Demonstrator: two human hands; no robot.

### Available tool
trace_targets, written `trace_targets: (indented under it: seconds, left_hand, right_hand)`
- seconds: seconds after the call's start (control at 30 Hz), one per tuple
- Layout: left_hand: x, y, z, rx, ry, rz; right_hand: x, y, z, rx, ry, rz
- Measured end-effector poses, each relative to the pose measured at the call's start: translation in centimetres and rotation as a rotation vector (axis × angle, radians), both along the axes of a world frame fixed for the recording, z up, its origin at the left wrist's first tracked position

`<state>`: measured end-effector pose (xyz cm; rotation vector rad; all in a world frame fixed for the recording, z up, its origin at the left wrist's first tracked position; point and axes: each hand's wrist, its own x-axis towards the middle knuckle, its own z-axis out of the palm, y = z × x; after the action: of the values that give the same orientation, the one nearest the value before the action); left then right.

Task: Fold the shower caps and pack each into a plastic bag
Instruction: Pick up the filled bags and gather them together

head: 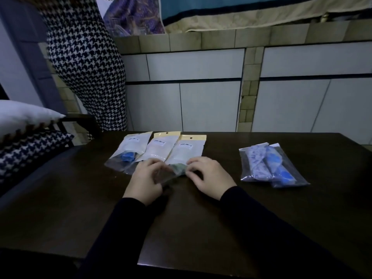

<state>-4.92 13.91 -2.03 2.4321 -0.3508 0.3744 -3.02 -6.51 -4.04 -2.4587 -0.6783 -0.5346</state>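
- The shower caps are not loose on the table; the ones I can see are already inside plastic bags, and the one I work on now is a dark greenish bundle in the bag under my hands point(177, 170).
- My left hand point(148, 179) has its fingers curled on the clear lower end of this bag and pinches the film there.
- My right hand point(209, 175) does the same on the other side, fingertips bent onto the edge of the same bag.
- I judge the step is finishing this pack: the cap sits low in the bag and I am pressing or smoothing it flat.
- The next move asks for a gentle push, because the thin film slips easily on the dark table point(201, 228).
- Just behind, three bags with yellow headers lie side by side, overlapping: the left one point(130, 150) holds something blue, the middle one point(158, 148) looks pale, and the right one point(185, 150) is the one I hold.
- Further to the right, well apart, two finished packs point(269, 165) with blue patterned caps lie one over the other.
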Motion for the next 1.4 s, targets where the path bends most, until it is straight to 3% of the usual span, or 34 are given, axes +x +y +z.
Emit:
trace_targets:
  seconds: [0.1,0.2,0.47,0.53,0.63,0.7,0.93,1.07,1.17,1.27,1.4]
  left_hand:
    - [0.2,-0.1,-0.2,0.03,-0.004,-0.146]
    - [0.8,-0.9,0.1,0.067,0.077,-0.217]
    - [2.5,-2.4,0.1,0.104,-0.205,-0.232]
    - [2.9,-2.2,-0.1,0.111,-0.16,-0.228]
    - [3.3,-1.7,-0.2,0.068,0.086,-0.208]
    - [3.3,-1.6,-0.2,0.036,0.185,-0.191]
    - [2.4,-2.4,0.0,-0.181,0.196,-0.172]
    - [2.6,-2.6,-0.4,-0.165,0.058,-0.156]
    - [2.7,-2.7,-0.3,-0.28,-0.05,-0.128]
    - [2.6,-2.7,0.0,-0.347,0.025,-0.131]
    - [2.7,-2.2,0.3,-0.221,0.144,-0.195]
  right_hand:
    - [0.2,-2.2,0.2,0.167,0.118,-0.012]
    - [0.5,-3.6,0.5,0.198,0.201,-0.039]
    - [0.8,-4.6,1.0,0.227,0.229,0.01]
    - [1.0,-4.9,1.2,0.155,0.301,0.027]
    - [1.3,-5.1,1.5,-0.017,0.377,0.015]
    - [1.3,-5.0,1.4,-0.013,0.385,-0.013]
    - [1.4,-5.1,0.5,0.265,0.366,-0.14]
    - [1.4,-5.7,0.7,0.337,0.285,-0.137]
    - [0.8,-5.9,1.4,0.284,0.294,-0.013]
    - [0.7,-5.5,1.5,0.08,0.37,0.048]
    - [1.0,-5.7,1.5,0.15,0.407,-0.02]
